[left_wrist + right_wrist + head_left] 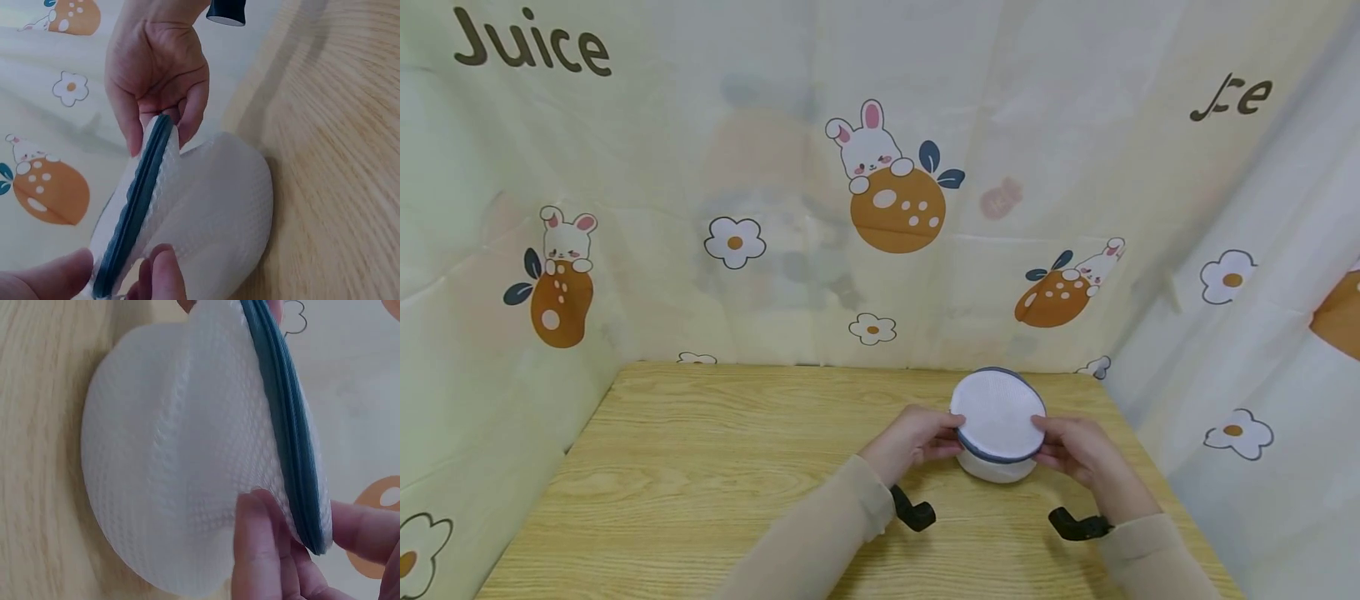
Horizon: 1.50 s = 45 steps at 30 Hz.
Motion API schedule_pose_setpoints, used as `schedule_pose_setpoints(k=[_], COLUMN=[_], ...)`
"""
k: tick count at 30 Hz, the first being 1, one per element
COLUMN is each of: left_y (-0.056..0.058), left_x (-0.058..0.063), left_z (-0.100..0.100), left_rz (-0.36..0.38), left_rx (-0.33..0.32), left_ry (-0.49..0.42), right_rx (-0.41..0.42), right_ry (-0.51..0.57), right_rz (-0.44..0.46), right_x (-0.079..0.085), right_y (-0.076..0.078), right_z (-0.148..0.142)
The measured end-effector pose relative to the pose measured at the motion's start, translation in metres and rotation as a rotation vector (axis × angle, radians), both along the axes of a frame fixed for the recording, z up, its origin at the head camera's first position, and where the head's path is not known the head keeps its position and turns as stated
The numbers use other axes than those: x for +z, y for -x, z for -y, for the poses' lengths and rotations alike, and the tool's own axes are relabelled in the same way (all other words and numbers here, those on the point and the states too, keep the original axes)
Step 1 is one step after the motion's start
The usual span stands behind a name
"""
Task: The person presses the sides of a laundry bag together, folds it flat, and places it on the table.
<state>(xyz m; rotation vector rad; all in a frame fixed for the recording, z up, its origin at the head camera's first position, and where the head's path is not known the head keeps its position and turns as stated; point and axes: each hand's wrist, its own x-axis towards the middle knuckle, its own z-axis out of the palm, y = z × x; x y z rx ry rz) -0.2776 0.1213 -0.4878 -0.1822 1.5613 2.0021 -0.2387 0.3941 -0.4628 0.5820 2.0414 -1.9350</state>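
Observation:
A round white mesh laundry bag [997,417] with a blue zipper edge stands on the wooden table, right of the middle in the head view. My left hand [917,439] pinches its rim on the left side, thumb on top and fingers below. On the opposite side my right hand [1077,450] pinches the rim the same way. The blue zipper [140,200] runs between the two hands in the left wrist view and looks closed along the visible stretch. In the right wrist view the bag's soft mesh side [169,450] bulges down onto the table.
The wood-grain table [715,467] spreads left of the bag. A patterned curtain [790,167] with rabbits, oranges and flowers hangs behind it and along both sides. Black wrist-camera mounts [914,510] stick out below the wrists, close over the tabletop.

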Motion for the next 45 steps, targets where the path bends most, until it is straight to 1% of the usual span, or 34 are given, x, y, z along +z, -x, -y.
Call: schedule_pose_setpoints(k=[3, 10, 14, 18, 21, 26, 29, 33, 36, 41, 45], left_y=[0.000, 0.001, 0.002, 0.003, 0.004, 0.005, 0.005, 0.001, -0.005, -0.017, -0.022], left_x=[-0.002, -0.001, -0.001, -0.004, -0.004, -0.003, -0.004, -0.005, -0.007, -0.009, -0.010], left_z=[-0.003, -0.007, -0.008, -0.008, -0.008, -0.007, -0.006, -0.002, 0.003, 0.008, 0.004], left_rz=[-0.004, 0.012, 0.018, 0.020, 0.035, 0.059, 0.053, 0.046, 0.061, 0.085, 0.082], left_rx=[0.016, 0.047, 0.057, 0.054, 0.055, 0.048, 0.038, 0.036, 0.039, 0.024, 0.003], left_ry=[-0.006, 0.018, 0.007, -0.006, -0.011, 0.012, 0.034, 0.012, -0.021, -0.068, -0.101], right_rx=[-0.030, -0.097, -0.124, -0.127, -0.126, -0.136, -0.129, -0.124, -0.118, -0.105, -0.104], right_ry=[0.029, 0.071, 0.091, 0.088, 0.085, 0.057, 0.016, -0.031, -0.038, 0.031, 0.104], right_rz=[0.005, 0.035, 0.042, 0.053, 0.058, 0.058, 0.056, 0.054, 0.056, 0.054, 0.035], right_x=[-0.001, -0.005, -0.009, -0.011, -0.013, -0.012, -0.010, -0.008, -0.009, -0.013, -0.015], right_y=[0.000, 0.002, 0.003, 0.003, 0.002, 0.001, 0.000, -0.003, -0.008, -0.019, -0.024], right_z=[0.002, 0.006, 0.006, 0.006, 0.007, 0.010, 0.013, 0.016, 0.018, 0.021, 0.025])
